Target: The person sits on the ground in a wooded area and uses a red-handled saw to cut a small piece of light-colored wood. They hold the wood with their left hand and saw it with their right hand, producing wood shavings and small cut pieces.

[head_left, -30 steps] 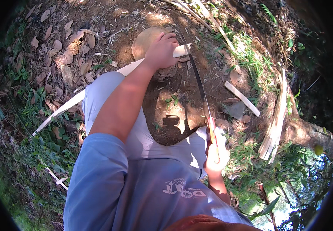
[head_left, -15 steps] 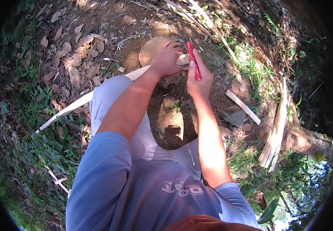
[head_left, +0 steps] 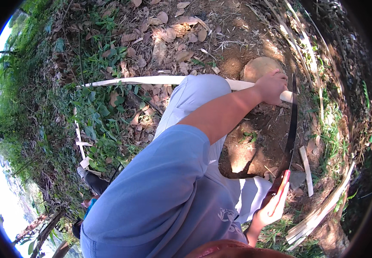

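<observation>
A long pale split stick (head_left: 151,80) is pinned at its end on a round wood block (head_left: 260,68) by the clenched left hand (head_left: 272,87). It looks light, stiff, springy — best gripped close to the block. A dark curved blade (head_left: 291,129) is held by its red handle (head_left: 280,185) in the closed right hand (head_left: 271,210), edge down by the stick's end.

The pale pole (head_left: 151,80) passes behind the knee (head_left: 199,92); left hand (head_left: 272,86) covers its end.

No packages, labels, signs or screens are showing anywhere around the hands; only bare ground, dry leaves and plants are lying there.
</observation>
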Motion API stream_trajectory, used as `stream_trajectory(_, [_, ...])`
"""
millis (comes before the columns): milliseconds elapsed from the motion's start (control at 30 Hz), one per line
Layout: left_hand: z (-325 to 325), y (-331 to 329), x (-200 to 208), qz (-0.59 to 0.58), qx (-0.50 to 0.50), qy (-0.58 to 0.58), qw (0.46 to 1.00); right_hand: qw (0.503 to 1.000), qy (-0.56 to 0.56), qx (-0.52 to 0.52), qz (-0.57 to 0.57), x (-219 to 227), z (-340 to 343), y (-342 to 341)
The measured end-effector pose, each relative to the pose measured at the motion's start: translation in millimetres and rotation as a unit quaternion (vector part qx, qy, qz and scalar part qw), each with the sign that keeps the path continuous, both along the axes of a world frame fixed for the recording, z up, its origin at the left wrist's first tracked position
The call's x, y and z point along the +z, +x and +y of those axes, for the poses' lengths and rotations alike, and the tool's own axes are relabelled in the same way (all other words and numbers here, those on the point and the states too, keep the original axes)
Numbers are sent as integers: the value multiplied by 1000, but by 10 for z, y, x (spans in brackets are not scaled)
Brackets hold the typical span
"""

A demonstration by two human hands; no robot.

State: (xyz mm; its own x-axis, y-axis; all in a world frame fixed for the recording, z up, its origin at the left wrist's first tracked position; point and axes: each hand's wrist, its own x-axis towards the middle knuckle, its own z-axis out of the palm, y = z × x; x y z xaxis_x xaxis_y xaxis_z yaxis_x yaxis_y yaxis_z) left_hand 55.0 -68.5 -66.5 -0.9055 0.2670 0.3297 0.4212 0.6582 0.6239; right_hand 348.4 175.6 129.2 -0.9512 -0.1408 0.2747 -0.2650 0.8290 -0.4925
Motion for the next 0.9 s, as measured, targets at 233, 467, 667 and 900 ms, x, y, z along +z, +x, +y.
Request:
stream_trajectory(233, [94, -122, -5, 14, -8, -27, 999, 996, -85, 7, -22, -701, -530, -1751])
stream_trajectory(467, [-40, -49, -38, 8, 0, -37, 999, 989, -92, 97, 61, -880, -508, -1818])
stream_trajectory(667, [-49, 30, 5, 16, 5, -13, 1000, 987, -145, 73, 7, -459, 11, -327])
stream_trajectory(900, [-165, -16, 68, 28, 23, 4, 999, 990, -122, -13, -63, -63, 57, -96])
